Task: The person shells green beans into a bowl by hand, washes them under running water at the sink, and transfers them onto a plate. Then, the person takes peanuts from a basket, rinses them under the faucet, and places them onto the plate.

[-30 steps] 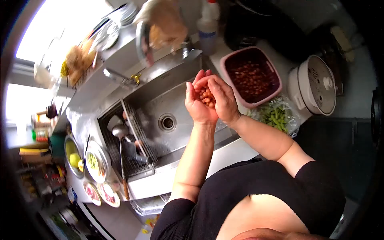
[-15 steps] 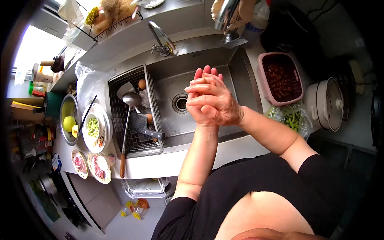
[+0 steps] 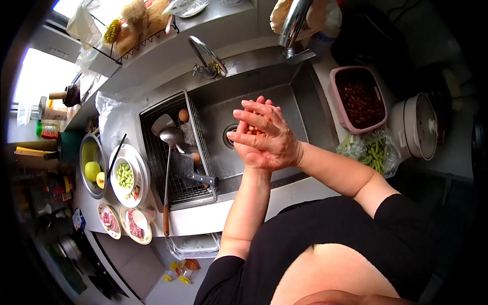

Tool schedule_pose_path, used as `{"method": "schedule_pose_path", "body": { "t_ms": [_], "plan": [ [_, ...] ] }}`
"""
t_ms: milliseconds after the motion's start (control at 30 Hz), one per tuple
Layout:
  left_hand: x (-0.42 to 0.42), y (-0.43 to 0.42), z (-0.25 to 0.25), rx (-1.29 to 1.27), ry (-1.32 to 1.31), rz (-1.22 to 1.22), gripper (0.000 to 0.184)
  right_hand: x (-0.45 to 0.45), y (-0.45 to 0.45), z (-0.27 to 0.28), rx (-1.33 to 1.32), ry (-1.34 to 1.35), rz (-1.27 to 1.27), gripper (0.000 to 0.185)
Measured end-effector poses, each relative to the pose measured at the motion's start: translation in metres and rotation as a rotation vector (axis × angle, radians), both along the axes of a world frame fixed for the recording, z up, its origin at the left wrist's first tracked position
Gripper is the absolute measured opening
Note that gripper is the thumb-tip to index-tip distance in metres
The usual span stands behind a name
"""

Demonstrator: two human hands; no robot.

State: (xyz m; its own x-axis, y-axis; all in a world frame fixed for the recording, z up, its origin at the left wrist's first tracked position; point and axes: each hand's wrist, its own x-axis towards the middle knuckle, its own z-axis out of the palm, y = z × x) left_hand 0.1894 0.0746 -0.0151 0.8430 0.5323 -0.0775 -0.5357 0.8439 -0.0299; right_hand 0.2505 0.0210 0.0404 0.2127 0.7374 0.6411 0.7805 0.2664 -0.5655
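Note:
Both hands are cupped together above the steel sink (image 3: 259,112), around a small heap of reddish-brown peanuts or beans (image 3: 255,131). My left hand (image 3: 249,152) lies beneath, mostly covered, its fingertips showing past the other hand. Over it, my right hand (image 3: 274,137) has its fingers bent and slightly spread, and the beans show between them. A pink square basin (image 3: 334,96) of similar dark red beans in water stands right of the sink. Beside it lies a clear plastic bag of green pods (image 3: 375,152).
A wire rack (image 3: 175,201) in the sink's left side holds a ladle (image 3: 171,135), a cleaver (image 3: 184,166) and eggs. Farther left are a bowl of green beans (image 3: 124,175) and meat plates (image 3: 136,223). Faucets (image 3: 206,56) rise behind; a lidded pot (image 3: 418,126) stands at right.
The hands first closed over the beans; now the right hand's fingers have parted, showing them again. The head view has shifted, and the hands are slightly lower.

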Motion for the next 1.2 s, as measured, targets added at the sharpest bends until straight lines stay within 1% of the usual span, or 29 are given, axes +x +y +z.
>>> {"method": "schedule_pose_path", "body": {
  "t_ms": [67, 200, 267, 300, 333, 367, 400, 433, 500, 600, 700, 733, 767, 800, 833, 867, 900, 933, 1000, 1033, 1100, 1200],
  "plan": [
    [0.006, 0.000, -0.003, -0.007, 0.002, -0.024, 0.037, 0.005, -0.004, 0.001, -0.064, -0.140, -0.039, 0.036],
    [0.017, 0.000, -0.008, -0.012, 0.001, -0.067, 0.037, 0.016, -0.004, -0.001, -0.037, -0.117, -0.082, 0.037],
    [0.021, 0.000, -0.011, -0.008, -0.006, -0.090, 0.037, 0.021, -0.004, -0.005, 0.070, 0.000, -0.115, 0.038],
    [0.023, 0.000, -0.011, -0.004, -0.011, -0.098, 0.037, 0.021, -0.002, -0.002, 0.128, 0.152, -0.127, 0.040],
    [0.024, 0.000, -0.011, -0.005, -0.002, -0.101, 0.037, 0.025, -0.006, -0.003, 0.088, 0.332, -0.105, 0.053],
    [0.026, 0.000, -0.011, -0.004, 0.002, -0.109, 0.037, 0.022, -0.003, -0.005, 0.149, 0.637, -0.090, 0.054],
    [0.028, -0.005, -0.004, 0.008, 0.123, -0.102, 0.035, 0.019, 0.001, -0.007, 0.211, 0.942, -0.073, 0.054],
    [0.029, -0.009, -0.001, -0.026, 0.168, -0.090, 0.035, 0.022, 0.002, -0.010, 0.213, 0.946, -0.077, 0.054],
    [0.030, -0.013, 0.002, -0.061, 0.216, -0.086, 0.035, 0.030, 0.005, -0.016, 0.286, 1.043, -0.092, 0.052],
    [0.031, -0.014, 0.000, -0.128, 0.183, -0.060, 0.032, 0.028, 0.005, -0.014, 0.352, 1.095, -0.028, 0.049],
    [0.032, -0.012, -0.008, -0.198, 0.132, -0.055, 0.028, 0.030, 0.005, -0.012, 0.395, 1.128, -0.028, 0.046],
    [0.034, -0.010, -0.009, -0.239, 0.070, -0.062, 0.027, 0.032, 0.004, -0.011, 0.395, 1.127, -0.029, 0.046],
    [0.035, -0.009, -0.010, -0.278, 0.007, -0.068, 0.026, 0.038, 0.003, -0.010, 0.403, 1.108, -0.065, 0.042],
    [0.036, -0.007, -0.009, -0.278, 0.005, -0.068, 0.026, 0.046, 0.001, -0.009, 0.410, 1.089, -0.100, 0.038],
    [0.036, -0.004, -0.009, -0.315, -0.005, -0.074, 0.025, 0.064, 0.001, -0.011, 0.345, 0.782, -0.229, 0.031],
    [0.035, -0.001, -0.009, -0.351, -0.017, -0.079, 0.025, 0.079, -0.004, -0.010, 0.254, 0.552, -0.370, 0.023],
    [0.034, 0.002, -0.010, -0.364, -0.014, -0.077, 0.025, 0.102, -0.007, -0.012, 0.103, 0.165, -0.552, 0.018],
    [0.033, 0.004, -0.013, -0.362, -0.013, -0.073, 0.025, 0.122, -0.007, -0.017, 0.010, -0.063, -0.671, 0.019],
    [0.033, 0.010, -0.019, -0.349, 0.030, -0.057, 0.024, 0.159, -0.010, -0.027, -0.077, -0.366, -0.708, 0.021],
    [0.033, 0.012, -0.022, -0.352, 0.052, -0.043, 0.024, 0.166, -0.012, -0.032, -0.071, -0.364, -0.707, 0.021],
    [0.035, 0.017, -0.026, -0.344, 0.058, -0.039, 0.025, 0.175, -0.015, -0.039, -0.272, -0.239, -0.676, 0.024],
    [0.039, 0.022, -0.030, -0.330, 0.068, -0.039, 0.025, 0.181, -0.014, -0.045, -0.282, -0.244, -0.671, 0.023]
  ]
}}
